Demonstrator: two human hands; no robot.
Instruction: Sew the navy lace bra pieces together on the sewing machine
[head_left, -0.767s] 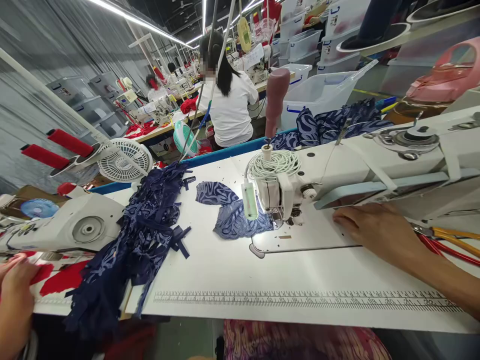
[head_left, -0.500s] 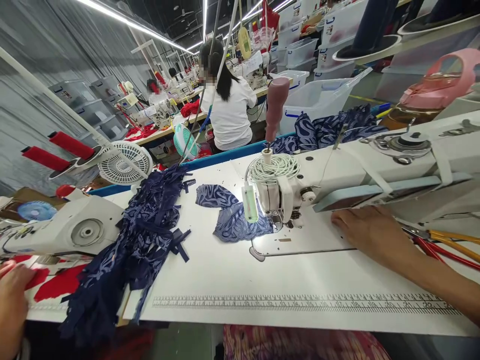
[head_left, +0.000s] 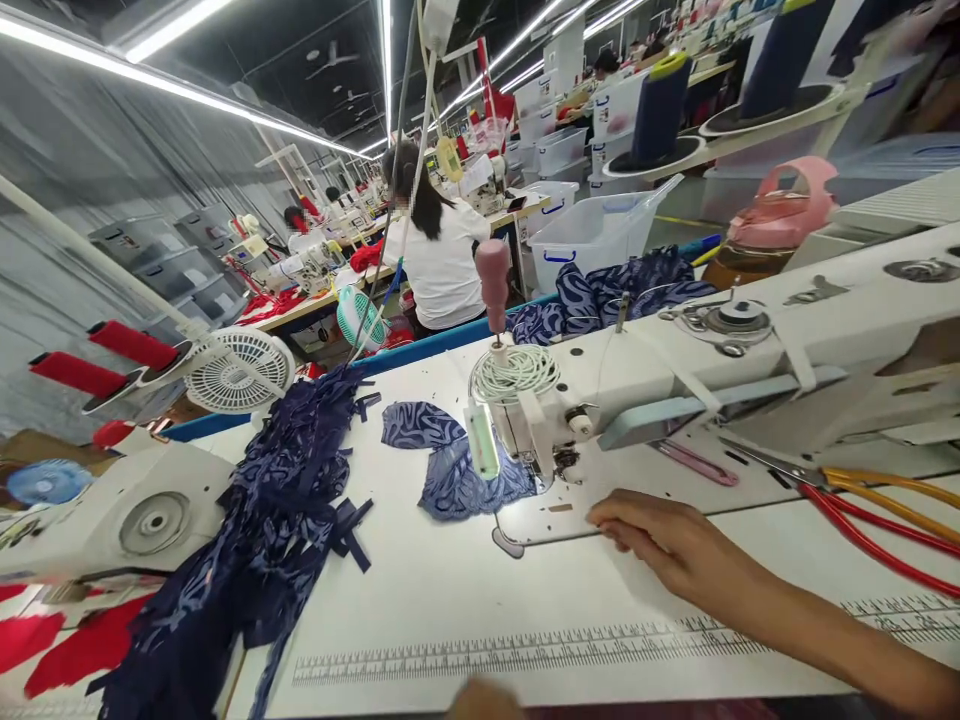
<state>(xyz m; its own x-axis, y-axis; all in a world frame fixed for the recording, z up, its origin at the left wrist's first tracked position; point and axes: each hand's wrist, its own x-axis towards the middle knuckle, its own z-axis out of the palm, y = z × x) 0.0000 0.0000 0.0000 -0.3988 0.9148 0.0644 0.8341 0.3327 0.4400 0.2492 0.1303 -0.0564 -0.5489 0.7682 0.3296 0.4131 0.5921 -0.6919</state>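
My right hand (head_left: 656, 540) is over the front edge of the sewing machine's bed plate, palm down. Its fingers are curled and pressed together; anything they hold is hidden. A blurred skin-toned shape at the bottom edge appears to be my left hand (head_left: 484, 700), its fingers smeared. Left of the needle area, a navy patterned lace piece (head_left: 457, 485) lies partly under the presser foot of the white sewing machine (head_left: 525, 420). A second patterned piece (head_left: 420, 425) adjoins it. Behind my right hand, a pink slim tool (head_left: 697, 465) rests under the machine arm.
A heap of navy lace pieces (head_left: 292, 510) spills over the table's left side, beside another sewing machine (head_left: 157, 520) and red fabric (head_left: 86, 645). Scissors with red and orange handles (head_left: 862, 490) lie at right. A printed ruler (head_left: 465, 650) runs along the front. A person (head_left: 439, 260) sits ahead.
My right hand has moved from under the machine arm left and nearer, uncovering the pink tool. The hand at the left edge is gone; a blurred hand shows at bottom centre. The view has shifted.
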